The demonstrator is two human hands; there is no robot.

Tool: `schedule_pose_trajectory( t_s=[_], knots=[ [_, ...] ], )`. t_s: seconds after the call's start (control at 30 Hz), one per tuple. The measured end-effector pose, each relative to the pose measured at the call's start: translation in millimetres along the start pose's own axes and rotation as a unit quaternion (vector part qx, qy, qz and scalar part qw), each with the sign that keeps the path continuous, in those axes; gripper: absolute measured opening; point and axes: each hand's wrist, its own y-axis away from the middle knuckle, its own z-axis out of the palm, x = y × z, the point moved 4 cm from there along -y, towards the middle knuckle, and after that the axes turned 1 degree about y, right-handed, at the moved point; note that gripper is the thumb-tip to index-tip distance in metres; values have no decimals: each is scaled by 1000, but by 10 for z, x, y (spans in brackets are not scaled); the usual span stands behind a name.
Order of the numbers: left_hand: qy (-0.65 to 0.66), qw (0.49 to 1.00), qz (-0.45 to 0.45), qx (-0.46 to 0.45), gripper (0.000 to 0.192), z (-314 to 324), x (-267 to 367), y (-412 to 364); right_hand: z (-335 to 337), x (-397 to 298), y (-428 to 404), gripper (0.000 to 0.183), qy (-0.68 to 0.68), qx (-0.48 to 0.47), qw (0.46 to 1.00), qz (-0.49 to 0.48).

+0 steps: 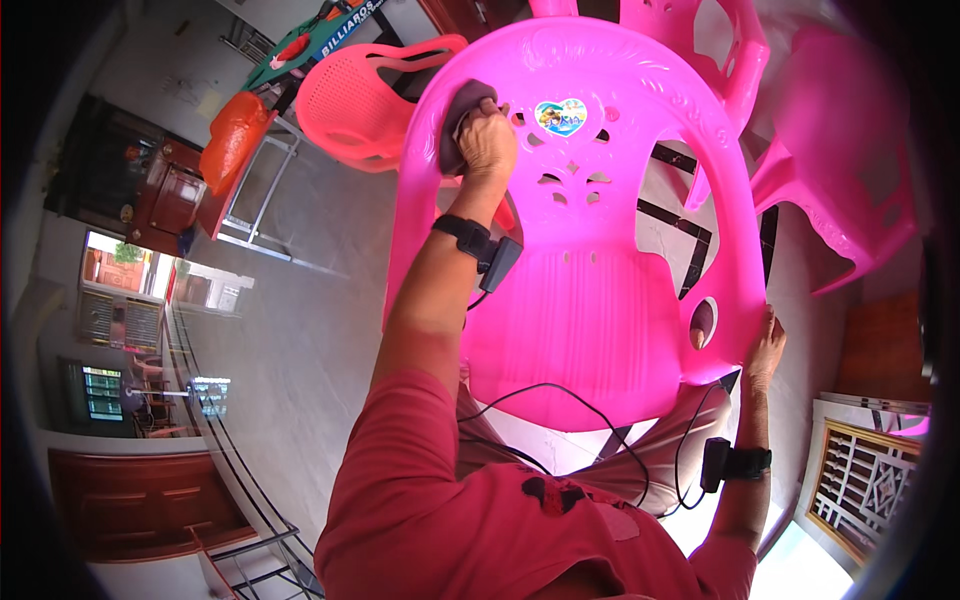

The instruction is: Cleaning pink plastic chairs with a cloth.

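Observation:
A bright pink plastic armchair [574, 330] stands right in front of me, its seat toward my knees. Its backrest has leaf-shaped cutouts and a heart-shaped sticker [561, 118] bearing a picture and writing. With bunched fingers, my left hand [487, 139] presses a dark grey cloth [466, 105] against the upper left of the backrest frame. My right hand [765, 346] grips the chair's right armrest from outside; a fingertip shows through the oval hole there. Both wrists wear black straps with small devices.
Black cables [559, 388] loop across my lap and the seat front. A coral plastic chair [360, 105] stands at the left, and more pink chairs [832, 165] are at the right. An orange plastic bag [231, 139] lies on a table near a toy billiards table [300, 49].

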Motion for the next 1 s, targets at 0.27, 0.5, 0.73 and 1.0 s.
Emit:
schedule_pose_trajectory(
  t_s=[0.27, 0.5, 0.73, 1.0],
  knots=[
    [12, 978, 189, 86, 27, 176, 494, -101, 18, 23, 15, 54, 21, 4, 1000, -15],
    [-122, 982, 125, 75, 30, 116, -5, 29, -46, -174, -1, 43, -62, -85, 987, 123],
    [74, 989, 105, 71, 29, 73, 432, -120, -32, -162, 9, 52, -47, -57, 993, 91],
    [-89, 985, 147, 29, 39, 115, 293, -76, -8, 7, 15, 51, -8, -7, 1000, -6]
  ],
)
